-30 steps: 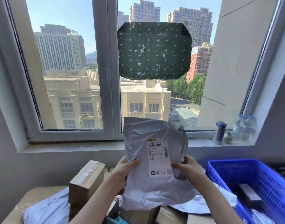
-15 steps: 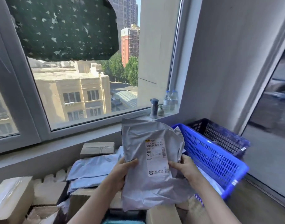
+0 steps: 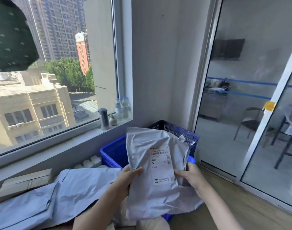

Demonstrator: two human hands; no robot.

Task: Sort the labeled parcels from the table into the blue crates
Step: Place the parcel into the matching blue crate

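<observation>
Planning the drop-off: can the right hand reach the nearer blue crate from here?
Probably yes. The right hand, gripping the grey parcel, sits right beside a corner of the nearer blue crate; only the parcel itself is between them.

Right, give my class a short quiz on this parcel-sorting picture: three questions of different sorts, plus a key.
1. True or false: the left hand and right hand both hold the grey parcel.
2. The parcel's label faces: A the camera, B the window, C the floor?
3. Fill in: beside the flask on the windowsill stand two clear ___.
Key: 1 true; 2 A; 3 bottles.
</observation>
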